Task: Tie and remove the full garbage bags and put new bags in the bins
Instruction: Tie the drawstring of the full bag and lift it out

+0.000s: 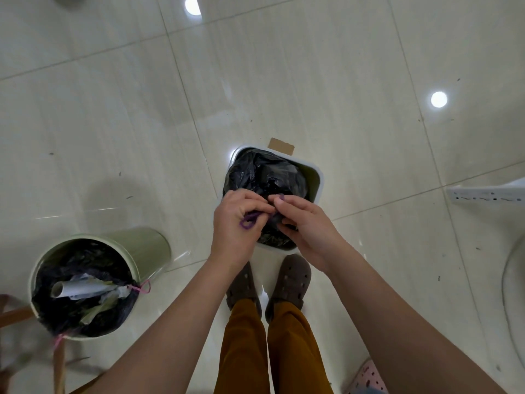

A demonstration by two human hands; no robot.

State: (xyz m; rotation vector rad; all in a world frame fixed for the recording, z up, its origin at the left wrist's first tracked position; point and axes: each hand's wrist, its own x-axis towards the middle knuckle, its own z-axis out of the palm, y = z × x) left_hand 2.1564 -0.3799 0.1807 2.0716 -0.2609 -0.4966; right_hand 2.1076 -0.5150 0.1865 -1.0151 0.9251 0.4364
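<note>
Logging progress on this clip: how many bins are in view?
2. A square white bin stands just ahead of the feet, under both hands; a round green bin stands on the floor at the person's left. Others may be out of frame.

Home interior, glossy tiled floor (312,81), small waste bins (314,177), power strip (488,194), slippers (289,282)

Glossy pale tile floor (326,81) with grout lines running diagonally and little dark specks scattered around. Sitting right on it: a white square bin (316,177) in the middle with a scrap of cardboard (281,145) just behind it, a pale green round bin (142,248) off to the left, and a white power strip (487,194) at the right edge. There's also a pair of brown clogs (289,282) just in front of the white bin and a pink slipper (366,378) at the bottom right.
</note>
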